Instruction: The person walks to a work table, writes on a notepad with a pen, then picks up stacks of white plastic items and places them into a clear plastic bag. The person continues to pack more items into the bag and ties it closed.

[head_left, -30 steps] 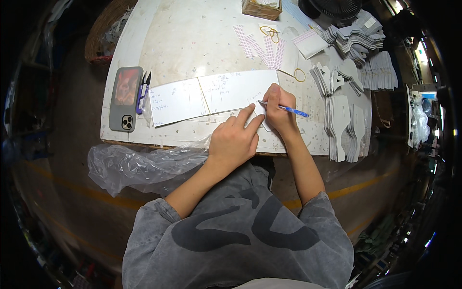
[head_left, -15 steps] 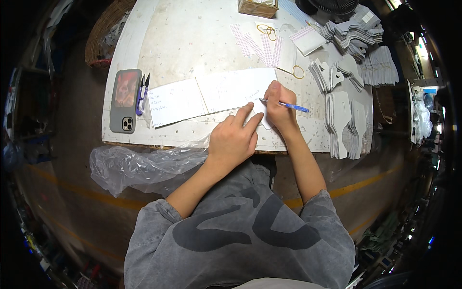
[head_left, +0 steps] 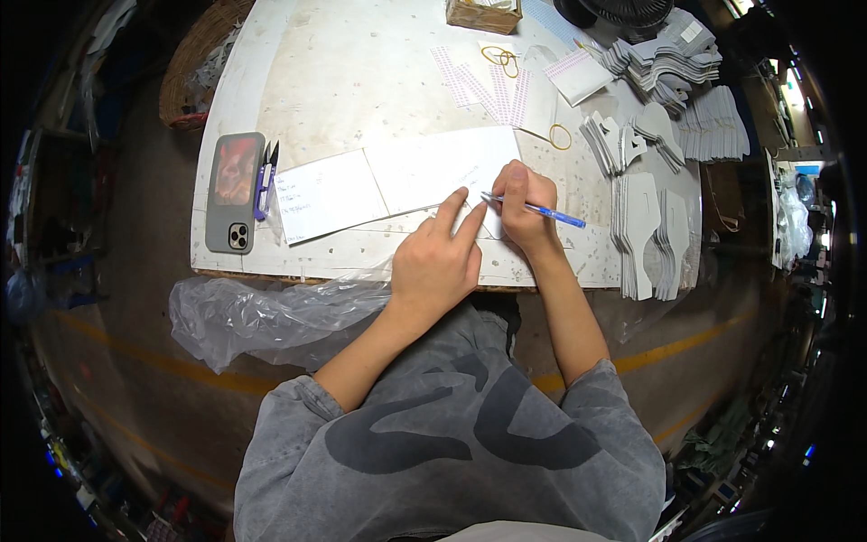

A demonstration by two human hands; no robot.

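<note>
My right hand [head_left: 526, 206] grips a blue pen [head_left: 542, 212], its tip resting on a white sheet of paper [head_left: 433, 170] near the table's front edge. My left hand [head_left: 438, 262] lies flat beside it, fingers spread, pressing the lower edge of the same sheet. A second white sheet [head_left: 325, 194] with handwriting lies just to the left, touching the first.
A phone [head_left: 235, 191] in a grey case and small snips [head_left: 265, 179] lie at the left of the white table [head_left: 352, 63]. Stacks of grey cardboard cut-outs [head_left: 646, 230] fill the right side. Rubber bands [head_left: 560, 136], label strips [head_left: 492, 86], a small box [head_left: 483, 14]. Clear plastic bag [head_left: 253, 316] hangs off the front edge.
Both hands stay on the sheet; the pen hand has shifted only slightly while writing. The view has moved a little.
</note>
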